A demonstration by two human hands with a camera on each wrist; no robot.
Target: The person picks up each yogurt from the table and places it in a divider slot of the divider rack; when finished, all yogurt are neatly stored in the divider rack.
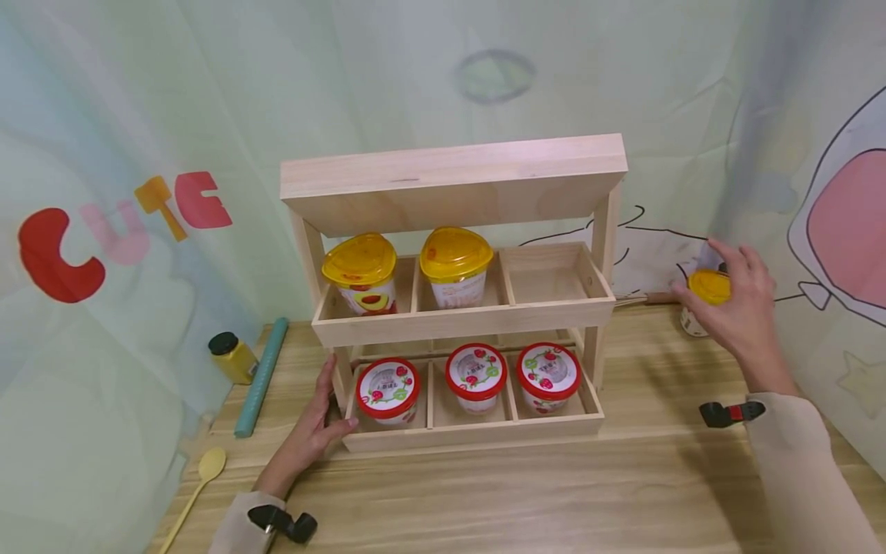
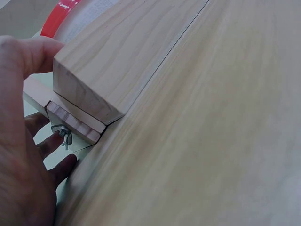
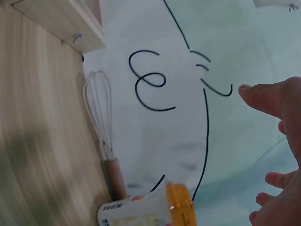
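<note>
Right now my right hand (image 1: 734, 296) hovers spread over the yellow-lidded cup (image 1: 704, 297) — fingers wide around the lid, not clearly gripping in the wrist view. A whisk (image 3: 104, 127) lies just beside it. My left hand (image 1: 313, 427) rests open against the wooden rack (image 1: 457, 308), at its lower corner.

The head view looks forward and down from above the tabletop (image 1: 484, 492), facing the wooden rack (image 1: 457, 308) square on, with both forearms entering from 6 o'clock. The left wrist view sits very close to the rack's lower corner (image 2: 89, 89), the left hand (image 2: 23, 155) at 9 o'clock; it shares that corner and the tabletop with the head view. The right wrist view looks along the tabletop toward the backdrop, sharing the whisk (image 3: 106, 141) and yellow-lidded cup (image 3: 150, 212).
</note>
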